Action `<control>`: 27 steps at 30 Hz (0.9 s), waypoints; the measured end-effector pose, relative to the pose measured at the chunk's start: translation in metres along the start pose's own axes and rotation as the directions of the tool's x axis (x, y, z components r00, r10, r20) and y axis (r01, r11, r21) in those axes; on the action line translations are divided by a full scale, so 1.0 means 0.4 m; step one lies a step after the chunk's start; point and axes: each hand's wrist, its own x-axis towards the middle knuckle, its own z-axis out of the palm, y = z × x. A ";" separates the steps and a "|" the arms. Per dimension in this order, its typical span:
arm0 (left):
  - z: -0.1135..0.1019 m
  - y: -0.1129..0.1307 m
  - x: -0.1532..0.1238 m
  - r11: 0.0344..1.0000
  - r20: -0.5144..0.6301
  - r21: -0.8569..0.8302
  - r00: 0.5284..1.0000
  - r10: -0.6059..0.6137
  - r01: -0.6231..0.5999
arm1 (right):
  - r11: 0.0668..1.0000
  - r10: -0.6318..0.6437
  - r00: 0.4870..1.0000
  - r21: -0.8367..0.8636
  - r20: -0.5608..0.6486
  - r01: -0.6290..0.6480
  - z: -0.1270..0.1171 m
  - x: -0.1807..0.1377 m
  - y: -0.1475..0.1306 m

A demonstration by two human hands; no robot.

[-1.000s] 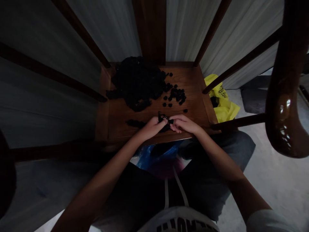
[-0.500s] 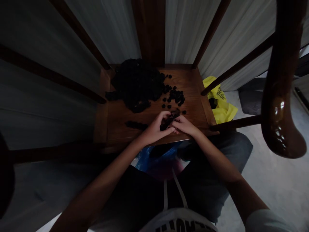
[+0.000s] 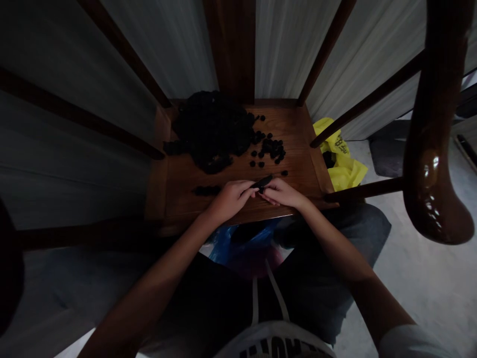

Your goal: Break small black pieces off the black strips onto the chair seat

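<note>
My left hand (image 3: 231,197) and my right hand (image 3: 283,193) meet above the front of a wooden chair seat (image 3: 298,159). Between their fingertips they pinch a narrow black strip (image 3: 262,182), probably of rubber or plastic. A large heap of black scraps (image 3: 210,130) lies at the back left of the seat. Several small black round pieces (image 3: 271,149) are scattered to its right. A dark elongated clump (image 3: 206,190) lies just beyond my left hand.
Wooden chair rails and posts (image 3: 233,49) rise behind the seat, with pale curtains (image 3: 286,49) beyond. A yellow plastic bag (image 3: 342,161) lies to the right, a blue plastic bag (image 3: 223,243) lies below, and a glossy brown armrest (image 3: 432,164) curves at right.
The black piece has gone from a bunched lump to a thin strip between my fingertips. My hands have moved slightly apart and nearer the seat's front edge.
</note>
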 end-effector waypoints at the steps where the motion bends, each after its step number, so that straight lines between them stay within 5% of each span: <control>1: -0.004 0.000 -0.001 0.999 0.000 0.036 1.000 -0.006 0.006 | 1.000 -0.010 1.000 -0.024 -0.008 0.009 0.001 0.000 0.000; 5: 0.002 -0.004 -0.005 0.994 -0.008 0.056 0.996 -0.091 0.092 | 0.999 -0.036 0.999 -0.027 0.005 0.036 0.000 0.000 0.005; 11: 0.024 -0.018 0.000 0.934 0.146 -0.292 0.975 -0.168 0.205 | 0.992 -0.025 0.995 0.126 0.096 0.013 -0.014 -0.005 0.010; 19: 0.017 0.008 -0.002 0.620 0.316 -0.705 0.935 -0.159 0.344 | 0.920 -0.161 0.952 0.388 0.261 0.050 -0.033 -0.009 0.014; 23: 0.019 0.009 0.001 0.420 0.196 -0.858 0.944 -0.266 0.297 | 0.867 -0.179 0.970 0.492 0.166 0.076 -0.040 -0.013 0.007; 27: 0.031 0.009 0.005 0.393 0.253 -0.846 0.921 -0.296 0.359 | 0.883 -0.155 0.980 0.463 0.125 0.081 -0.032 -0.012 0.010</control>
